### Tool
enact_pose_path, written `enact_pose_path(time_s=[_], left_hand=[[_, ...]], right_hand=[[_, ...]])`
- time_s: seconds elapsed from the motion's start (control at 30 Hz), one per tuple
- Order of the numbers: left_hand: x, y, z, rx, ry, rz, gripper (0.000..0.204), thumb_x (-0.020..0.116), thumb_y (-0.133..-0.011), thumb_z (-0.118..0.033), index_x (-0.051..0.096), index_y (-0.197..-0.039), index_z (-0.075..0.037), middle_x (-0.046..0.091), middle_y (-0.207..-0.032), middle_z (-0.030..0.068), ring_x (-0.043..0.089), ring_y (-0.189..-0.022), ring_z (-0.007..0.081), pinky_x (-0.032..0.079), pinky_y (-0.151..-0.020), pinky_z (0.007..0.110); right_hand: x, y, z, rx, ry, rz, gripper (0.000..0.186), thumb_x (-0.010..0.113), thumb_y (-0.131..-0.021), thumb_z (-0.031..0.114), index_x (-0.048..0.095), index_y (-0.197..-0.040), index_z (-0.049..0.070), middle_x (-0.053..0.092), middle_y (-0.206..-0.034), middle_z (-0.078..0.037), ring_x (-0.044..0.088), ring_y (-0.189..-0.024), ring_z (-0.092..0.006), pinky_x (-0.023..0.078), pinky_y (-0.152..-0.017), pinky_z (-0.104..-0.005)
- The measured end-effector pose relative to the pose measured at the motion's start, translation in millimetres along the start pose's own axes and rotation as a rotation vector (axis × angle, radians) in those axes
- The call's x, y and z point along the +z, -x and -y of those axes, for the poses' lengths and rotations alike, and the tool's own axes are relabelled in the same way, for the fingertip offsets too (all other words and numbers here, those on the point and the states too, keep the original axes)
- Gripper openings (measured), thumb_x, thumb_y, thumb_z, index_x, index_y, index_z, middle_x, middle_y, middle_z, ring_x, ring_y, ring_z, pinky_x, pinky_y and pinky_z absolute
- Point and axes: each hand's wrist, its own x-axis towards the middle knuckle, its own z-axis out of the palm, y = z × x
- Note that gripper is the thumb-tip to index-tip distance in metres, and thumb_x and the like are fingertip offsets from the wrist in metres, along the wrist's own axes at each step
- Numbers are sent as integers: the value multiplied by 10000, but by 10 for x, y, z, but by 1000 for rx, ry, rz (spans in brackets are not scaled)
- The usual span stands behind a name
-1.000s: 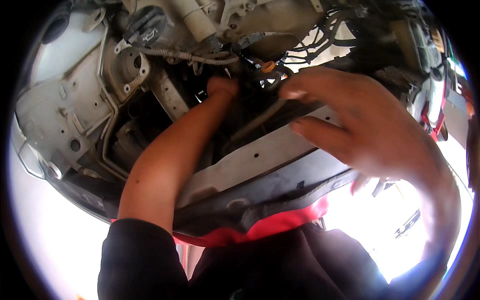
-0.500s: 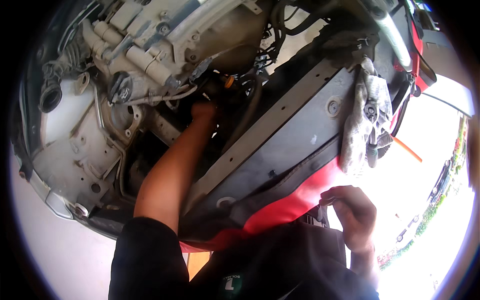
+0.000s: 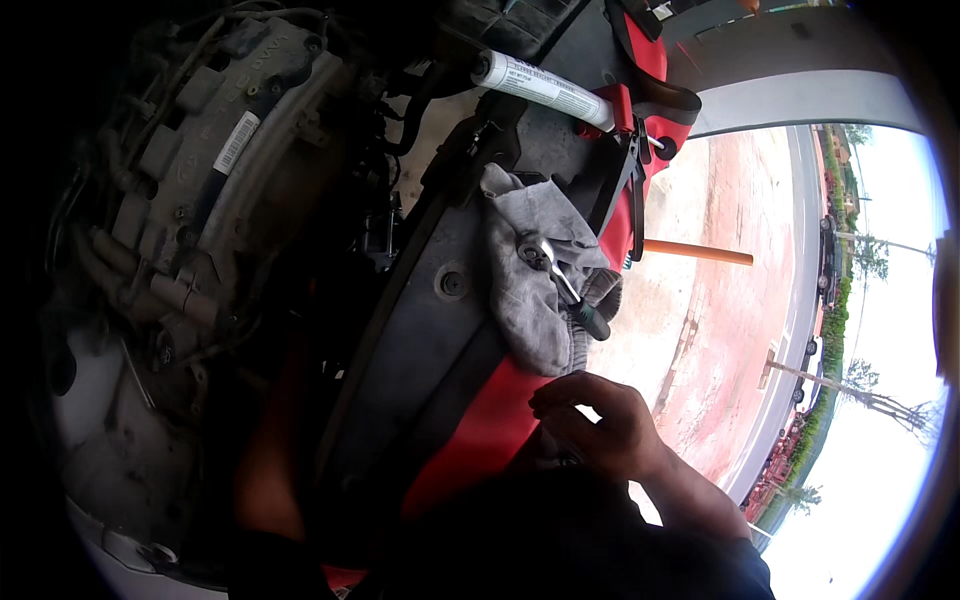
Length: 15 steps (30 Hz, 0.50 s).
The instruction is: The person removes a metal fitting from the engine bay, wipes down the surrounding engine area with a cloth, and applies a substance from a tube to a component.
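My left forearm (image 3: 268, 475) reaches into the dark engine bay; the hand at its end is lost in shadow, so its fingers do not show. My right hand (image 3: 605, 425) is in front of the red bumper (image 3: 480, 425), thumb and fingers closed together; whatever they may hold is hidden. Just beyond it a grey cloth-like work glove (image 3: 520, 290) with a ribbed cuff lies on the dark panel. On the glove rests a ratchet wrench (image 3: 565, 280) with a dark handle, touched by neither hand.
A white sealant cartridge (image 3: 545, 90) sits in a red-framed caulking gun (image 3: 622, 110) beyond the glove. An orange rod (image 3: 700, 252) juts out over the bumper's side. The engine (image 3: 230, 130) fills the left; a dark panel (image 3: 420, 320) edges the bay.
My view has swung rightward, bringing the sealant cartridge and outdoor ground into fuller sight. The engine bay looks darker, hiding my left hand. My right hand stays pinched closed by the bumper.
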Motion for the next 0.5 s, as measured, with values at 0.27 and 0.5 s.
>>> enact_pose_path(time_s=[0.27, 0.5], left_hand=[[65, 94, 100, -5, 65, -50, 426, 456, -914, -373, 603, -1188, -82, 615, -1184, 144, 610, -1072, 289, 501, -870, 401], [151, 83, 75, 12, 8, -113, 413, 457, -919, -340, 580, -1205, -69, 603, -1190, 146, 607, -1063, 285, 501, -866, 397]], right_hand=[[-369, -261, 169, -322, 278, -446, 243, 556, -847, -81, 581, -1081, -24, 649, -984, -126, 644, -850, -185, 515, -768, -292], [13, -854, -12, -448, 713, -458, 321, 670, -786, 6, 559, -1087, 19, 543, -898, -110, 562, -799, -257, 470, -700, -357]])
